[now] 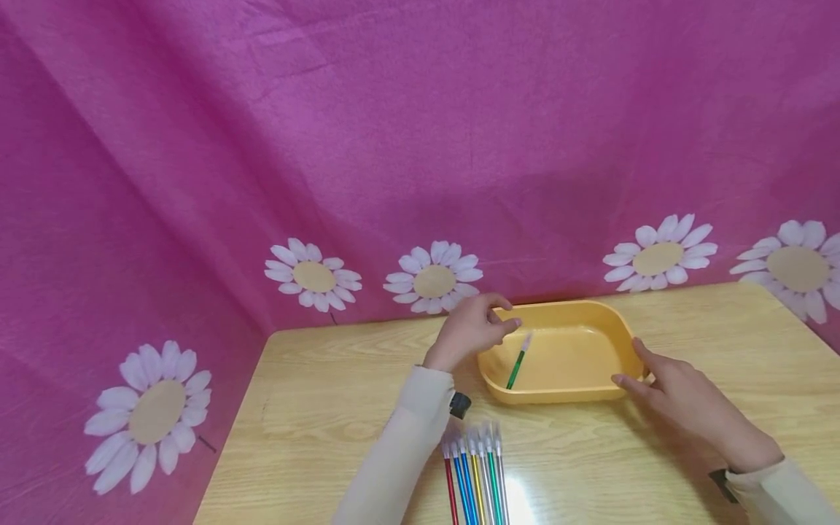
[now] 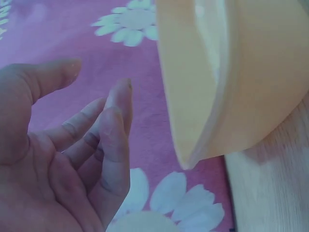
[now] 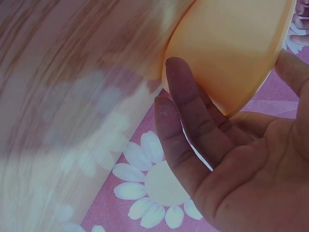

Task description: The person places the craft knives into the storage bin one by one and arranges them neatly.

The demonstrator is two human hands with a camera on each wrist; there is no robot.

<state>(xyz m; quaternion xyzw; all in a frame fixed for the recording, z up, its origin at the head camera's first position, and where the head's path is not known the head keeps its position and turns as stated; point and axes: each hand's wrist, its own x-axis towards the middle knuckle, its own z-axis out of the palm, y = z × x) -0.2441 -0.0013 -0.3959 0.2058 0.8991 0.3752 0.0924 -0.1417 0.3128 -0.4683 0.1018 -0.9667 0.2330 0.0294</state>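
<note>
A yellow plastic tray (image 1: 571,394) with rounded corners sits near the back of the table. Inside it, toward the left end, a green pen (image 1: 517,367) with a clear cap leans at a slant. My right hand (image 1: 689,401) holds the tray's right end, thumb at the rim and fingers against the outer wall (image 3: 217,53). Over the tray's left end is my left hand (image 1: 469,328), its fingers loosely bent and nothing between them. In the left wrist view, a gap separates that hand (image 2: 72,145) from the tray wall (image 2: 260,77).
Several capped pens (image 1: 475,474) in red, blue, yellow, silver and green lie side by side at the table's front. The wooden table (image 1: 328,408) meets a pink cloth (image 1: 420,146) with white flowers along its back and left.
</note>
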